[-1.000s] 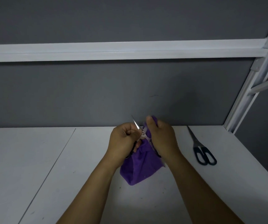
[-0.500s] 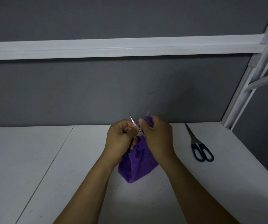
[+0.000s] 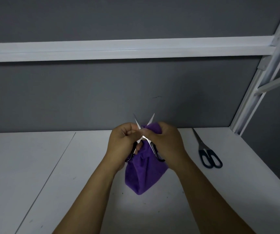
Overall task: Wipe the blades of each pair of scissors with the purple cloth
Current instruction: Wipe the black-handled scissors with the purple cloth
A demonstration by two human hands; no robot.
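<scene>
Small scissors [image 3: 142, 138], blades spread in an X above the white table [image 3: 34, 166]: left hand [image 3: 124, 146] closed on one handle, right hand [image 3: 166, 142] closed, apparently pinching purple cloth [image 3: 144, 174] onto one blade. Handles mostly hidden. Second pair, black-handled scissors [image 3: 208, 154], flat at right.

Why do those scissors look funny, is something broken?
Nothing looks broken. The small silver scissors are just open, blades crossed in an X, held between the left hand and the right hand with the purple cloth.
</scene>
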